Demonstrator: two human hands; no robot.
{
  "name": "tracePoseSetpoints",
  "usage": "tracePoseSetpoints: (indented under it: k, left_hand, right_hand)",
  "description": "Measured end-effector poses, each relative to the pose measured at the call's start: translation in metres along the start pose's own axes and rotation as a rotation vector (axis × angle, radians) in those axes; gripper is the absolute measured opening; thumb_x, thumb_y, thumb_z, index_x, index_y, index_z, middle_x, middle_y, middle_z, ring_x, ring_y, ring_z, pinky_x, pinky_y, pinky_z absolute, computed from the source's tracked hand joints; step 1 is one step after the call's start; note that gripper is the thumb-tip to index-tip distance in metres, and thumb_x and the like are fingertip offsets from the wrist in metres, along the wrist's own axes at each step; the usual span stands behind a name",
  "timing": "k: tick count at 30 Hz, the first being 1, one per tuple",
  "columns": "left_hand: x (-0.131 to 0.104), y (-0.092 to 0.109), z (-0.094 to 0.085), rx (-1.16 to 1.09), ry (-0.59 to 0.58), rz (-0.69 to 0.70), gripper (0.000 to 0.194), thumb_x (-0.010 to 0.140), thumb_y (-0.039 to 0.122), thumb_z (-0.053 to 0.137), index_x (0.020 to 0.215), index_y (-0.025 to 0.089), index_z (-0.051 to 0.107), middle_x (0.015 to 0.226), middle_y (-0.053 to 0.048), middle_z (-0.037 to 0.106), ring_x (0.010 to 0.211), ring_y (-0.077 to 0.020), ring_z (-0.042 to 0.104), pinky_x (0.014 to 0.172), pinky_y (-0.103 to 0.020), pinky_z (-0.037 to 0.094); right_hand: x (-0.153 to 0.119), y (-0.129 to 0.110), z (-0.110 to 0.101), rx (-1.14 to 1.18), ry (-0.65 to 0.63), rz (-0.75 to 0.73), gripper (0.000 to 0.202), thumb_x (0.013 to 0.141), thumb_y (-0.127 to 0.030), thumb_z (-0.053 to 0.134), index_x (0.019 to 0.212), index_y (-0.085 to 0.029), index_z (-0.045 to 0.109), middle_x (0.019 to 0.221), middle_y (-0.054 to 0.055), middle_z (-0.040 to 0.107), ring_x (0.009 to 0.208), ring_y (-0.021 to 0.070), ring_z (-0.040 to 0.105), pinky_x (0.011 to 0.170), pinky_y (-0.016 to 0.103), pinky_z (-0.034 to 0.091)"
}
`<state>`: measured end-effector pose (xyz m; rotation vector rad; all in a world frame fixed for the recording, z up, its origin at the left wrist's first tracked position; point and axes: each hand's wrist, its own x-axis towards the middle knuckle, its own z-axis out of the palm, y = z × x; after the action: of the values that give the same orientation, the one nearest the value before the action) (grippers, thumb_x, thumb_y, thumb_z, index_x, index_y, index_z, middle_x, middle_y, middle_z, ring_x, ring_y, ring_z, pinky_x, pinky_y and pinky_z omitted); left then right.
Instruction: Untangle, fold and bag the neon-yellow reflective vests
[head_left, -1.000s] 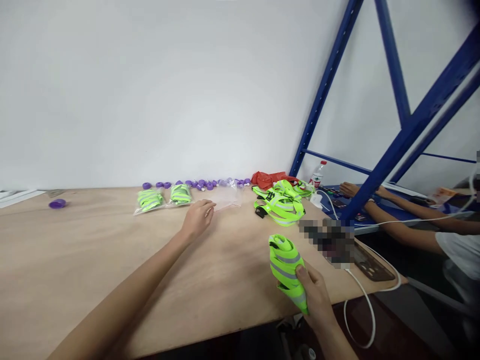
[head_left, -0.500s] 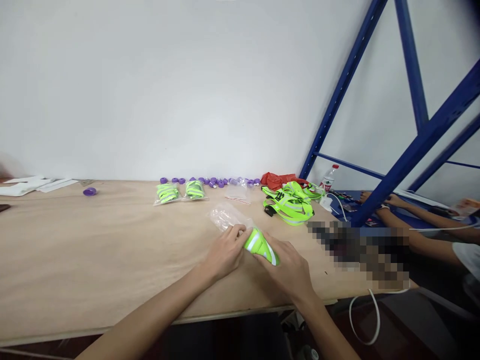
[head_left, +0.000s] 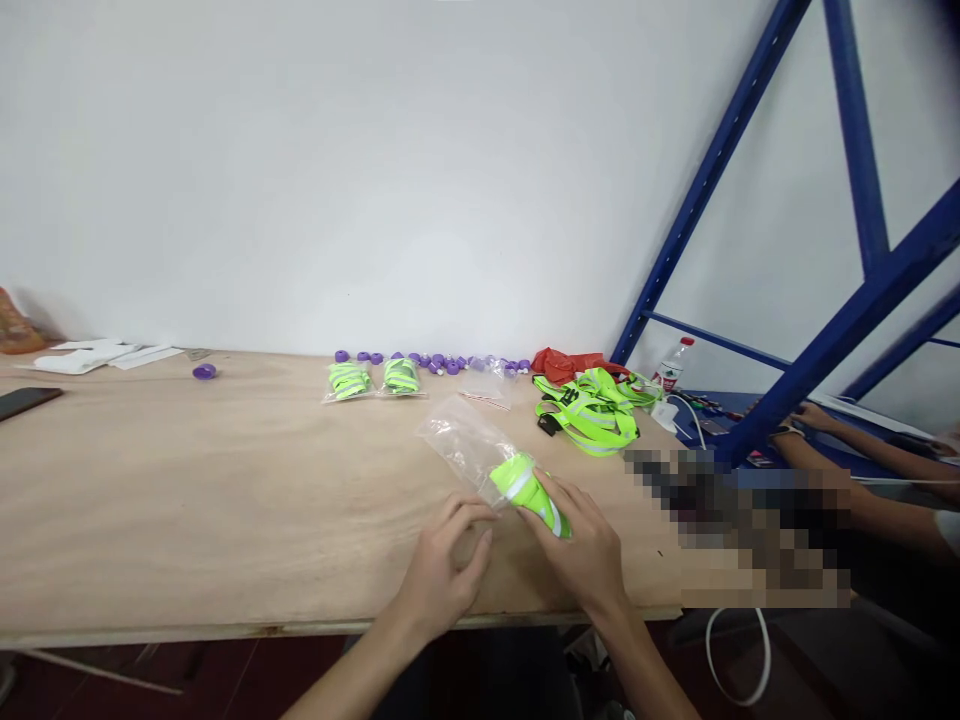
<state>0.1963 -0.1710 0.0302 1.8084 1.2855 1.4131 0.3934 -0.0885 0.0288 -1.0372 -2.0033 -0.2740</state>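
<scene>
Pinching the strap (head_left: 523, 483) at the bag's (head_left: 465, 440) end were your right fingers (head_left: 576, 505); your left fingers (head_left: 457, 524) curled nearby, parted. The bottle's (head_left: 679, 358) label (head_left: 666, 379) was illegibly small.

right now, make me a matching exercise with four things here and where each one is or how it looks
1. folded neon-green reflective strap
2. loose reflective straps
3. bottle
4. two bagged bundles

A. side by side near the wall
B. red cap
C. held in the right hand
D. heaped before crumpled red plastic

Pairs: 1-C, 2-D, 3-B, 4-A
</scene>
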Motion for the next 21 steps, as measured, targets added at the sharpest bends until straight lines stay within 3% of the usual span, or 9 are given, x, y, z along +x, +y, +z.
tracePoseSetpoints:
  k: [2,4,5,7,10,12,17,21]
  left_hand:
    - [-0.010,0.001,0.003,-0.335,-0.025,-0.373,0.031,0.094,0.042,0.059,0.112,0.018,0.064,0.103,-0.012,0.070,0.092,-0.0257,0.070,0.077,-0.041,0.059]
    - [-0.011,0.002,0.009,-0.657,-0.057,-0.577,0.054,0.083,0.049,0.073,0.127,0.021,0.058,0.121,-0.015,0.067,0.105,-0.0292,0.069,0.078,-0.040,0.060]
    - [-0.009,0.003,0.014,-0.787,-0.017,-0.579,0.066,0.077,0.049,0.079,0.132,0.023,0.055,0.133,-0.016,0.062,0.117,-0.0308,0.064,0.086,-0.041,0.058]
    - [0.001,0.004,0.023,-0.957,0.169,-0.466,0.073,0.071,0.048,0.085,0.133,0.023,0.056,0.142,-0.015,0.057,0.131,-0.0305,0.055,0.102,-0.041,0.050]
    - [0.020,0.004,0.035,-1.058,0.363,-0.372,0.070,0.067,0.048,0.088,0.125,0.018,0.063,0.131,-0.016,0.066,0.125,-0.0316,0.060,0.106,-0.042,0.046]
    - [0.027,0.003,0.040,-1.046,0.391,-0.401,0.067,0.064,0.046,0.090,0.118,0.015,0.066,0.120,-0.016,0.071,0.115,-0.0323,0.065,0.101,-0.042,0.049]
    - [0.026,-0.005,0.049,-0.902,0.526,-0.426,0.068,0.055,0.044,0.094,0.110,0.013,0.069,0.103,-0.012,0.075,0.096,-0.0271,0.069,0.087,-0.034,0.053]
    - [0.020,-0.007,0.057,-0.908,0.508,-0.436,0.057,0.058,0.044,0.093,0.101,0.012,0.071,0.093,-0.010,0.076,0.085,-0.0239,0.069,0.079,-0.032,0.054]
  right_hand:
    - [-0.002,-0.004,-0.002,0.078,0.048,0.007,0.042,0.095,-0.047,0.059,0.126,-0.020,0.068,0.113,0.009,0.074,0.100,0.0243,0.070,0.085,0.034,0.055]
    - [-0.004,-0.011,-0.005,0.135,0.076,0.005,0.042,0.094,-0.047,0.060,0.126,-0.020,0.067,0.112,0.010,0.075,0.099,0.0246,0.070,0.086,0.035,0.055]
    - [-0.006,-0.014,-0.005,0.155,0.081,0.002,0.042,0.093,-0.046,0.062,0.127,-0.020,0.067,0.112,0.010,0.074,0.099,0.0249,0.070,0.086,0.035,0.055]
    - [-0.009,-0.021,-0.005,0.179,0.084,-0.012,0.042,0.092,-0.044,0.065,0.127,-0.021,0.067,0.114,0.009,0.074,0.100,0.0257,0.070,0.088,0.036,0.054]
    - [-0.016,-0.027,-0.001,0.181,0.062,-0.015,0.041,0.091,-0.045,0.066,0.126,-0.023,0.067,0.116,0.009,0.074,0.101,0.0275,0.070,0.090,0.039,0.053]
    - [-0.022,-0.028,0.005,0.172,0.026,0.042,0.045,0.089,-0.053,0.064,0.122,-0.023,0.068,0.113,0.010,0.074,0.098,0.0292,0.071,0.086,0.040,0.054]
    - [-0.044,-0.024,0.025,0.119,-0.040,0.377,0.066,0.070,-0.076,0.067,0.112,-0.025,0.065,0.091,0.010,0.075,0.073,0.0311,0.069,0.054,0.036,0.049]
    - [-0.046,-0.027,0.034,0.178,-0.014,0.430,0.058,0.072,-0.072,0.066,0.105,-0.025,0.062,0.089,0.010,0.073,0.075,0.0315,0.067,0.058,0.037,0.048]
